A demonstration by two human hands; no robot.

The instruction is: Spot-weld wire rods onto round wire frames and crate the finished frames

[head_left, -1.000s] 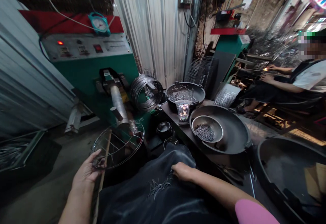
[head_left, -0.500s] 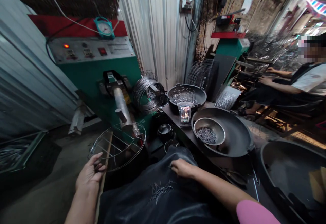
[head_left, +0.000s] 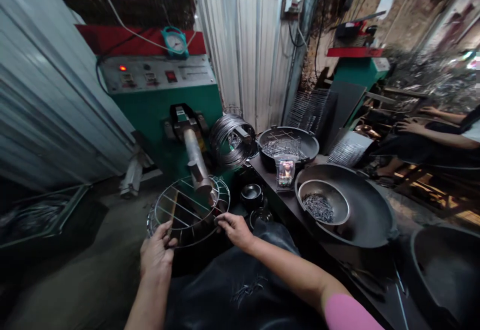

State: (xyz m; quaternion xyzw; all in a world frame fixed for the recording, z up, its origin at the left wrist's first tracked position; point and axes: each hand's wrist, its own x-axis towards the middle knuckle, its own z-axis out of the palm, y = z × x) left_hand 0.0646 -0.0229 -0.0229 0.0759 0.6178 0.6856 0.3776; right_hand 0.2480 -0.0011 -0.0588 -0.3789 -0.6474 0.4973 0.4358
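Observation:
A round wire rack (head_left: pixel 189 227) with parallel cross bars lies under the metal arm (head_left: pixel 195 162) of a green machine. My left hand (head_left: pixel 157 250) is closed on the rack's near left rim. At the rack's right side, close below the arm's tip, my right hand (head_left: pixel 235 230) pinches a small dark piece that looks like a short wire; the fingers mostly hide it. Several short bent wires (head_left: pixel 247 290) lie on the dark apron (head_left: pixel 210 300) over my lap.
The green machine (head_left: pixel 165 105) stands ahead beside a wire coil (head_left: pixel 231 142). To the right, a bowl of short wires (head_left: pixel 318 207) sits in a wide black pan (head_left: pixel 367 210), near a phone (head_left: pixel 285 172). Another person's hands (head_left: pixel 412 125) show at far right. A green crate (head_left: pixel 71 215) is at left.
My right hand has moved from the lap forward and left to the rack's edge. My left hand has closed on the rim. The view has turned slightly left.

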